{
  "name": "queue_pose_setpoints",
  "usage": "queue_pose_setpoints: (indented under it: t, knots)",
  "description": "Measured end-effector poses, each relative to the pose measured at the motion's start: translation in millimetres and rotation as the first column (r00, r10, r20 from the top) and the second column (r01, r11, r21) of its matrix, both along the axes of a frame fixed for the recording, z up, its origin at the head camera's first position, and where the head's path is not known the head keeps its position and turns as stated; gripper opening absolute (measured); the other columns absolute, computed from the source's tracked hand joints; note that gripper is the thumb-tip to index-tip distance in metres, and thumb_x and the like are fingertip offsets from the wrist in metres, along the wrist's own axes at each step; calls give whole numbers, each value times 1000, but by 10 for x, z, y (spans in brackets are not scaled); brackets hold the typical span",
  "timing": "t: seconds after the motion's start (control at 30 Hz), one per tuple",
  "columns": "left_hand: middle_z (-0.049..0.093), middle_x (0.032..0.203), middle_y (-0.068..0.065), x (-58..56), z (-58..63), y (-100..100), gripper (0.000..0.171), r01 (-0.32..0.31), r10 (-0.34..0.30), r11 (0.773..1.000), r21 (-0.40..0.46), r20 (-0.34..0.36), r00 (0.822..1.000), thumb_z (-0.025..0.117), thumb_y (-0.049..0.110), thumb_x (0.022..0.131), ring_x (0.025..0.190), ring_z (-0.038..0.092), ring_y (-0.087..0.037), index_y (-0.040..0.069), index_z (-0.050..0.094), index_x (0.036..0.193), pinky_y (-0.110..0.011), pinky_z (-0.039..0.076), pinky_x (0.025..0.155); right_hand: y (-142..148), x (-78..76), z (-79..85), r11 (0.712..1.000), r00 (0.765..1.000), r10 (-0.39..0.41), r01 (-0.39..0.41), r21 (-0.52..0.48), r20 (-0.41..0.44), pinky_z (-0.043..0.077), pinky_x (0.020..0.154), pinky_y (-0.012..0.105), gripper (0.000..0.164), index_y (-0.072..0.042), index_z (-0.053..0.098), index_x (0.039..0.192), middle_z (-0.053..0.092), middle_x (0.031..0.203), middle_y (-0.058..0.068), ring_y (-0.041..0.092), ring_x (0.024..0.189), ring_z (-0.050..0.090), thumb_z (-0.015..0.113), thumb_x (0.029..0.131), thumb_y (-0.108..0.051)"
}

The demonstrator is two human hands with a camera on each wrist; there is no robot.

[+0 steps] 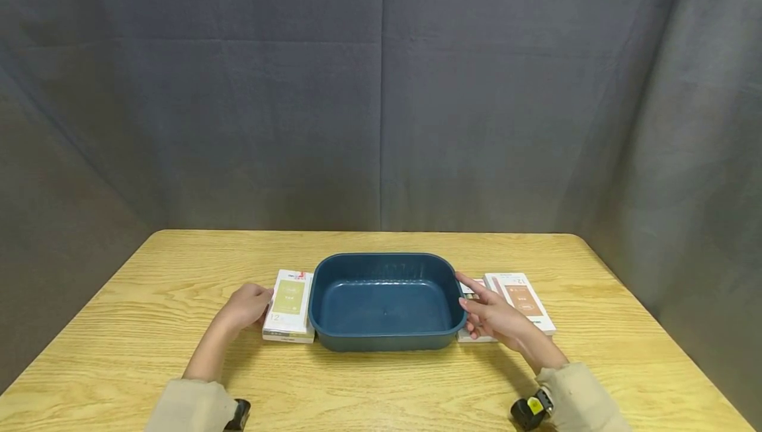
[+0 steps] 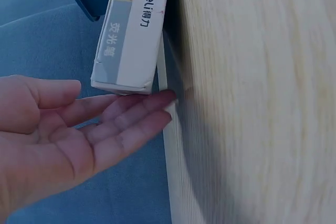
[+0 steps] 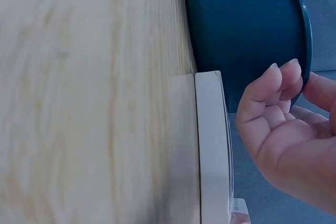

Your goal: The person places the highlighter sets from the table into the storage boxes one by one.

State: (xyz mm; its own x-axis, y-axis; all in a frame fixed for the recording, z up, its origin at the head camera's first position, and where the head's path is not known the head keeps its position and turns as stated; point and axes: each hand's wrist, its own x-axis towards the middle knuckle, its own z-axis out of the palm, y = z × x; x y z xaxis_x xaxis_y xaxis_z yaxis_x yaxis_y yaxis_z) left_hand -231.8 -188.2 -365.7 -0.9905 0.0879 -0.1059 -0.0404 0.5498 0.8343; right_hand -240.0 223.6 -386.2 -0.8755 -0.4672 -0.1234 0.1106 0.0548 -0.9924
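Note:
A dark blue plastic basin (image 1: 383, 343) with rounded corners stands on the wooden table. Against its left side lies a white highlighter box (image 1: 289, 303) with a yellow-green label, atop another box. My left hand (image 1: 249, 305) touches the stack's outer side; in the left wrist view its fingers (image 2: 126, 129) are loosely extended by the box end (image 2: 134, 40). My right hand (image 1: 494, 316) holds the basin's right rim, with the thumb at the rim and fingers curled against the outer wall (image 3: 247, 30). Partly behind that hand lies a white box (image 1: 476, 338).
Right of my right hand sits a white box with a brown label (image 1: 524, 301). The wooden table (image 1: 381, 395) reaches back to a grey curtain (image 1: 381, 121), which also hangs at both sides. Dark wrist devices (image 1: 530, 411) sit by my sleeves.

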Motion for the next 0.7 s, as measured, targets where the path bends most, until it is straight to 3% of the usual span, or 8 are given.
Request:
queue_pose_setpoints:
  t: [0.5, 0.7]
  knots:
    - [59, 84, -16, -28, 30, -19, 37, -28, 32, 992, 126, -28, 999, 37, 9, 95, 66, 57, -17, -21, 44, 116, -31, 50, 59, -2, -14, 0, 1000, 1000, 9, -9, -14, 6, 43, 53, 23, 62, -9, 2, 144, 42, 72, 1, 10, 56, 49, 41, 96, -12]
    - [61, 87, -17, -30, 68, 30, 41, -28, 31, 995, 95, -30, 999, 46, 13, 93, 67, 59, -17, -18, 44, 119, -31, 50, 57, 20, -13, -9, 1000, 1000, 17, -17, -14, 2, 43, 53, 23, 63, -8, 2, 144, 42, 73, 1, 10, 57, 49, 42, 96, -12]
